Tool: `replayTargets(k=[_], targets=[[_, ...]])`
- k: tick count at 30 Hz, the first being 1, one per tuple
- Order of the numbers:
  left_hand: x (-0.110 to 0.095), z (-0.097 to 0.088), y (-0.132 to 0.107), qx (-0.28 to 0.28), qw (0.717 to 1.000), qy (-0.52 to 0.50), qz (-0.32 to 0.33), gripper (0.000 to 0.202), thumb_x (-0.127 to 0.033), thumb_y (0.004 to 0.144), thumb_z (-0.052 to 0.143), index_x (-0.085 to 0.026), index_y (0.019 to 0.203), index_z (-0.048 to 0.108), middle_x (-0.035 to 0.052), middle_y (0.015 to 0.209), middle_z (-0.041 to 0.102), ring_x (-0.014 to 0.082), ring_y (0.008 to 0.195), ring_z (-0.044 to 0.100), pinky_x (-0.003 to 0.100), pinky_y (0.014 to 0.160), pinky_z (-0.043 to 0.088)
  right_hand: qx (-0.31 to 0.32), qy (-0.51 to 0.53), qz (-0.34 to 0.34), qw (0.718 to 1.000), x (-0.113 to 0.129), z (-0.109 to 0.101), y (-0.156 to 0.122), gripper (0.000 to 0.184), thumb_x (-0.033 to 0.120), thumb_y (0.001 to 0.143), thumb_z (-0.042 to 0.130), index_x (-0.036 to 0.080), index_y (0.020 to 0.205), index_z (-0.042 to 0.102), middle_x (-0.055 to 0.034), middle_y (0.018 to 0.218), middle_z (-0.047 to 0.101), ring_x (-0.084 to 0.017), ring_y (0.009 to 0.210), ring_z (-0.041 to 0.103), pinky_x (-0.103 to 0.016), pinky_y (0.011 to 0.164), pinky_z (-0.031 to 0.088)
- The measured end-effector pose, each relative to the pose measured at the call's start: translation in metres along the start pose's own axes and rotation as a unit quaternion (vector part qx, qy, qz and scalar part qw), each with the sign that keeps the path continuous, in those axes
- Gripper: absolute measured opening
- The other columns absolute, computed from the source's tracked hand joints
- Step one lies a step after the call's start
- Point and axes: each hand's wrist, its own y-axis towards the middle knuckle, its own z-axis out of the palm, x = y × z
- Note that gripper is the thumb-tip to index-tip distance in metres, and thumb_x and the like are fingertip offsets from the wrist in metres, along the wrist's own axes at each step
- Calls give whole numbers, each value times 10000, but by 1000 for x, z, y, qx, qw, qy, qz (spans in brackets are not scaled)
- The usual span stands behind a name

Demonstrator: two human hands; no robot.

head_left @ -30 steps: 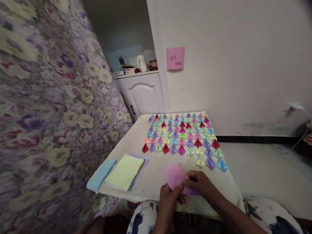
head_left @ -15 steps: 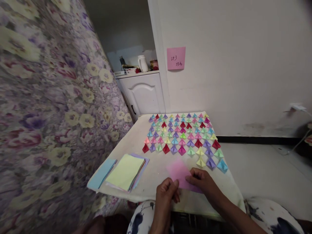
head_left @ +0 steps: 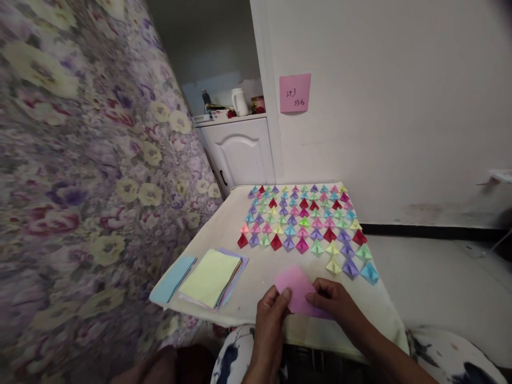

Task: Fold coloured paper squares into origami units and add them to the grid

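Note:
A pink sheet of paper is held over the near part of the cloth-covered table. My left hand pinches its left edge between thumb and fingers. On the opposite side, my right hand grips the paper with its thumb on top and fingers curled. Beyond the sheet stand several rows of small folded paper pieces in many colours. To the left lie a stack of paper sheets with a yellow one on top and a smaller blue stack.
A floral curtain hangs along the left. Behind the table are a white cabinet with a white jug on it, and a wall bearing a pink note. My patterned trouser legs are below the table's near edge.
My left hand has moved up slightly and now has its thumb on the pink paper's left edge. The right hand keeps its grip. The whole view has shifted a little.

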Motion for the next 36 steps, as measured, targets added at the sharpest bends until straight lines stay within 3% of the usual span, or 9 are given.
replayTargets(k=[6, 14, 18, 24, 30, 36], targets=[[-6, 5, -2, -5, 996, -84, -19, 347, -387, 609, 735, -138, 833, 647, 39, 668, 676, 156, 586, 609, 246, 571, 451, 16, -13, 2, 1000, 1, 3, -3, 305, 410, 679, 640, 177, 582, 469, 63, 510, 392, -85, 487, 332, -210, 487, 239], [4, -10, 7, 46, 988, -141, -34, 219, -289, 717, 676, -151, 882, 635, 49, 778, 695, 158, 677, 641, 249, 653, 475, 38, -15, 1, 999, 0, 3, -2, 259, 356, 672, 657, 170, 596, 494, 59, 525, 427, -86, 495, 352, -208, 487, 245], [8, -14, 10, 26, 988, -148, -33, 255, -293, 687, 705, -155, 889, 636, 49, 816, 699, 163, 709, 643, 251, 674, 477, 50, -20, -12, 998, 2, 2, -3, 273, 380, 679, 655, 167, 592, 508, 60, 516, 427, -88, 493, 354, -211, 488, 246], [14, -14, 11, -1, 990, -132, -45, 406, -292, 620, 756, -154, 974, 614, 62, 845, 693, 168, 708, 640, 246, 640, 471, 68, -31, -23, 997, 4, 4, -4, 288, 407, 673, 653, 166, 589, 518, 65, 506, 396, -84, 489, 333, -210, 483, 229], [19, -12, 11, 9, 997, -73, -35, 287, -346, 693, 688, -151, 888, 609, 34, 746, 675, 119, 587, 592, 199, 524, 408, 79, -44, -27, 996, 1, 4, -4, 210, 311, 691, 635, 159, 596, 525, 67, 506, 404, -84, 489, 341, -209, 483, 228], [15, -9, 7, 8, 999, 46, -10, 320, -443, 725, 615, -138, 817, 640, 8, 625, 641, 128, 557, 553, 207, 522, 386, 43, -153, -37, 987, 2, 1, -2, 181, 246, 690, 610, 164, 576, 496, 67, 511, 370, -90, 513, 337, -205, 486, 229]])
